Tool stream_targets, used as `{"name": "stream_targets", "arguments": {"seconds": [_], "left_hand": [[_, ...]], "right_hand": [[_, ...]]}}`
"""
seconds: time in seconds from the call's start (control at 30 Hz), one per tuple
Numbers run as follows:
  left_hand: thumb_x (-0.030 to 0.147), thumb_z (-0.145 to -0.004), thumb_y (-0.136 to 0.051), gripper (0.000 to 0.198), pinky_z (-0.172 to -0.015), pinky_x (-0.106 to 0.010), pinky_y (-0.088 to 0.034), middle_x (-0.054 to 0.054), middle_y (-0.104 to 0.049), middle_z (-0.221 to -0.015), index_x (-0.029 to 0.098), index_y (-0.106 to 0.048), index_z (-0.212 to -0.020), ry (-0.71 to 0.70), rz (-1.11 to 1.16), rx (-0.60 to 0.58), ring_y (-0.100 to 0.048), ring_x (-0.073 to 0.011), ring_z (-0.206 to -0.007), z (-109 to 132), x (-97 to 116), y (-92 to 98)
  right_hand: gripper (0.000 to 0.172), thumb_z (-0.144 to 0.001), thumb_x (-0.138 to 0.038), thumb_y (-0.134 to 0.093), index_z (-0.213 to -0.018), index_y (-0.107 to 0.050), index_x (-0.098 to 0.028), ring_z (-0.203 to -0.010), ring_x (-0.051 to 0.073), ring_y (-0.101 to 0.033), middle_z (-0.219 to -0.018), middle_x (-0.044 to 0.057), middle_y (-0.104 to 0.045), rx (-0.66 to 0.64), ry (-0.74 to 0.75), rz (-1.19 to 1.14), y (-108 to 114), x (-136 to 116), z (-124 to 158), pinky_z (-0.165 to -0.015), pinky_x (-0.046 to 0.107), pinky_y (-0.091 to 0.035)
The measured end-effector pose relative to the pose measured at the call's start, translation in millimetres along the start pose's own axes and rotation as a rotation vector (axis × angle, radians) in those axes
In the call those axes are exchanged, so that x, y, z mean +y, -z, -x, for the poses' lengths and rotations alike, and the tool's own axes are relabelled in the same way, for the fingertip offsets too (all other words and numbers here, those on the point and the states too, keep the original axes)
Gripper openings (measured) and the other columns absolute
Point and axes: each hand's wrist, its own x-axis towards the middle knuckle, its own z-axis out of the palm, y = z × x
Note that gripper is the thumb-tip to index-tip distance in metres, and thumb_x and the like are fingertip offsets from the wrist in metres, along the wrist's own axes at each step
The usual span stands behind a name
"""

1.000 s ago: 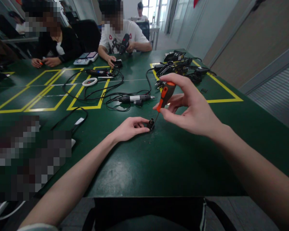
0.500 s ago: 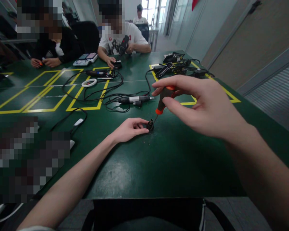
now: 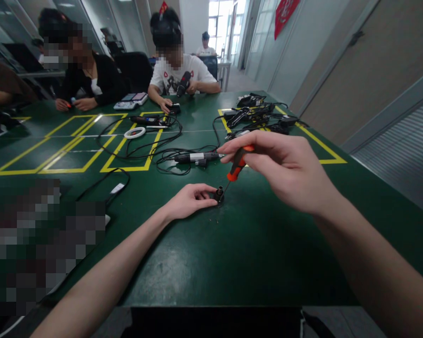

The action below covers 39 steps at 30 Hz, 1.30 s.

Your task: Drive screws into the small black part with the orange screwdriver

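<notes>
My left hand (image 3: 192, 202) rests on the green table and pinches a small dark cylindrical part (image 3: 219, 194) between thumb and fingers. The part stands upright with a round opening on top; its exact kind is too small to tell. My right hand (image 3: 285, 169) grips a screwdriver (image 3: 237, 164) with a dark and orange handle, fingers round its upper end. The thin shaft slants down to the left, and its tip meets the right side of the part. Tiny specks (image 3: 213, 220) lie on the table just in front.
Beyond my hands lies a grey-and-black corded power tool (image 3: 197, 158). Farther off are a white ring (image 3: 134, 133), coiled cables and a pile of black tools (image 3: 254, 112). Yellow tape (image 3: 127, 169) marks the green table (image 3: 211, 263). Two people work across it, one holding a drill-like tool (image 3: 184, 84).
The view has tilted up slightly, so everything sits lower in the picture. The screwdriver handle has turned, showing more orange, while its tip stays at the part. My left hand keeps its hold.
</notes>
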Motion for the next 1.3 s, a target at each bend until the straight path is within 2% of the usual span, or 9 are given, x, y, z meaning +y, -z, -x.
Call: {"name": "stream_targets", "arguments": {"seconds": [0.1, 0.3, 0.43, 0.53, 0.67, 0.8, 0.9, 1.1, 1.3], "left_hand": [[0.039, -0.083, -0.08, 0.046, -0.069, -0.024, -0.046, -0.002, -0.071, -0.083, 0.012, -0.077, -0.12, 0.003, -0.015, 0.004, -0.059, -0.0125, -0.074, 0, 1, 0.4], [0.038, -0.083, -0.08, 0.048, -0.068, -0.023, -0.044, -0.001, -0.07, -0.082, 0.012, -0.076, -0.123, -0.006, -0.008, 0.002, -0.058, -0.0115, -0.072, 0, -1, -0.4], [0.037, -0.083, -0.08, 0.046, -0.069, -0.023, -0.044, -0.001, -0.07, -0.082, 0.013, -0.077, -0.122, 0.003, 0.004, 0.007, -0.058, -0.0117, -0.072, -1, -1, -1.3], [0.036, -0.083, -0.081, 0.044, -0.068, -0.023, -0.044, 0.0, -0.07, -0.081, 0.014, -0.078, -0.121, -0.003, -0.011, 0.013, -0.056, -0.011, -0.07, -1, 0, -1.9], [0.035, -0.083, -0.081, 0.043, -0.067, -0.023, -0.043, 0.0, -0.069, -0.08, 0.015, -0.078, -0.121, -0.004, -0.016, 0.02, -0.056, -0.0109, -0.07, -1, 1, -2.9], [0.034, -0.083, -0.081, 0.043, -0.067, -0.022, -0.044, 0.0, -0.069, -0.08, 0.015, -0.078, -0.121, -0.008, -0.009, 0.022, -0.056, -0.0108, -0.07, -2, 1, -3.2], [0.035, -0.083, -0.081, 0.044, -0.067, -0.022, -0.044, 0.0, -0.069, -0.08, 0.014, -0.078, -0.122, -0.004, -0.003, 0.016, -0.056, -0.0104, -0.069, -1, 1, -3.1], [0.036, -0.085, -0.08, 0.045, -0.066, -0.022, -0.044, -0.001, -0.069, -0.082, 0.013, -0.077, -0.123, -0.005, -0.006, 0.002, -0.056, -0.0109, -0.07, -1, 1, -2.5], [0.036, -0.083, -0.081, 0.045, -0.068, -0.023, -0.044, -0.001, -0.069, -0.081, 0.014, -0.078, -0.122, -0.003, -0.011, 0.023, -0.056, -0.0111, -0.071, -2, -2, -2.4]], "right_hand": [[0.018, -0.099, -0.023, -0.065, -0.099, -0.083, -0.023, -0.097, 0.022, -0.071, -0.11, 0.008, -0.074, 0.063, 0.031, -0.009, -4, 0, 1, -0.074, 0.034, -0.065], [0.023, -0.103, -0.028, -0.061, -0.118, -0.079, -0.024, -0.084, 0.017, -0.071, -0.1, 0.006, -0.075, 0.079, 0.015, -0.145, -9, 14, -1, -0.075, 0.035, -0.065], [0.027, -0.107, -0.035, -0.055, -0.106, -0.079, -0.022, -0.087, 0.018, -0.073, -0.105, 0.008, -0.075, 0.098, -0.011, -0.236, -11, 23, -2, -0.075, 0.034, -0.066], [0.024, -0.103, -0.036, -0.062, -0.097, -0.082, -0.025, -0.088, 0.019, -0.072, -0.11, 0.008, -0.07, 0.192, 0.038, -0.157, -12, 24, -1, -0.072, 0.033, -0.066], [0.011, -0.095, -0.034, -0.075, -0.1, -0.084, -0.031, -0.09, 0.021, -0.069, -0.097, 0.006, -0.068, 0.289, 0.122, -0.013, -13, 24, 1, -0.068, 0.033, -0.065], [0.018, -0.101, -0.038, -0.067, -0.107, -0.081, -0.028, -0.089, 0.021, -0.072, -0.097, 0.006, -0.075, 0.257, 0.111, -0.097, -16, 25, 2, -0.073, 0.037, -0.066], [0.024, -0.104, -0.04, -0.06, -0.099, -0.078, -0.025, -0.083, 0.02, -0.072, -0.098, 0.007, -0.075, 0.235, 0.114, -0.189, -22, 25, 3, -0.07, 0.037, -0.066], [0.009, -0.094, -0.035, -0.075, -0.094, -0.077, -0.026, -0.08, 0.017, -0.071, -0.097, 0.004, -0.069, 0.283, 0.152, -0.207, -33, 24, 2, -0.062, 0.031, -0.064], [0.027, -0.106, -0.045, -0.055, -0.105, -0.071, -0.024, -0.082, 0.017, -0.076, -0.097, 0.005, -0.075, 0.217, 0.103, -0.289, -34, 32, 1, -0.069, 0.032, -0.065]]}}
